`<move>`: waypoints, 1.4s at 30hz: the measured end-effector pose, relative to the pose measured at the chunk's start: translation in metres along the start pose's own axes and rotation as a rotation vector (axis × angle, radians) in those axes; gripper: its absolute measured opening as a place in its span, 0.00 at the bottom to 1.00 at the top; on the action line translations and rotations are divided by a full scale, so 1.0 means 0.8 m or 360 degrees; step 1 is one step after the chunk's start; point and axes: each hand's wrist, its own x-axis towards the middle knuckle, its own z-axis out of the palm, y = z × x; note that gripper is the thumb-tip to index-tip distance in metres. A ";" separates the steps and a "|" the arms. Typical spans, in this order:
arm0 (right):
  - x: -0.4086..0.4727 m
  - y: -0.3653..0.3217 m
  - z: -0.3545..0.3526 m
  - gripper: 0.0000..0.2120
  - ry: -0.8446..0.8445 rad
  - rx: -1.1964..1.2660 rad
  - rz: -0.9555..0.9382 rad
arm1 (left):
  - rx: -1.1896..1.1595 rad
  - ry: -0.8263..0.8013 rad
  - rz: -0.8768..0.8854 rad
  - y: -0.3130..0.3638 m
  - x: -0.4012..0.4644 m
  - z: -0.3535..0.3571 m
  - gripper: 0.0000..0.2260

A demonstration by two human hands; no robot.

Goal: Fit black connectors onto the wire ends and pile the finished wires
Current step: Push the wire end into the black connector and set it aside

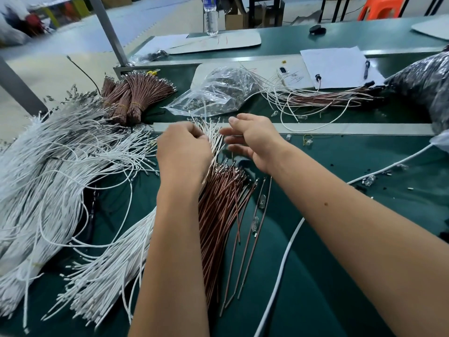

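green bench mat [303, 276] under you, wires heaped everywhere. your left hand [183, 152] grips a small bunch of white wires [215, 136], fingers curled; your right hand [252, 141] hangs open beside them, holding nothing. you seem to be picking out one wire; next, pinch a single end. two hands, four tied brown bundles [136, 97], loose wires beyond counting. no black connector shows near your hands.
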 end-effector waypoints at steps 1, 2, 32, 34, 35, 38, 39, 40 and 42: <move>0.000 0.002 0.000 0.18 -0.0039 0.0007 0.0012 | -0.0064 0.0053 0.0022 0.003 0.001 -0.004 0.04; -0.001 0.003 0.000 0.14 -0.0086 0.0005 0.0012 | -0.0129 0.0084 0.0054 0.007 0.001 -0.006 0.04; -0.041 -0.063 -0.178 0.09 0.0046 0.0847 -0.0631 | -0.0047 -0.0534 0.0320 0.061 -0.021 0.050 0.06; -0.045 -0.071 -0.205 0.09 0.0121 0.0828 -0.0614 | -0.0117 -0.0585 0.0334 0.068 -0.029 0.064 0.05; -0.047 -0.073 -0.216 0.09 0.0154 0.0782 -0.0581 | -0.0190 -0.0596 0.0338 0.073 -0.035 0.073 0.05; -0.059 -0.065 -0.232 0.13 0.0259 0.0265 -0.0417 | -0.0625 -0.0669 0.0191 0.090 -0.061 0.108 0.07; -0.066 -0.057 -0.234 0.13 0.0258 0.0037 -0.0365 | -0.0742 -0.0719 0.0131 0.096 -0.069 0.119 0.06; -0.075 -0.047 -0.235 0.14 0.0224 -0.0152 -0.0325 | -0.0806 -0.0775 0.0109 0.101 -0.077 0.130 0.05; -0.094 -0.024 -0.234 0.12 0.0153 -0.0358 -0.0296 | -0.0807 -0.0878 0.0162 0.106 -0.087 0.146 0.05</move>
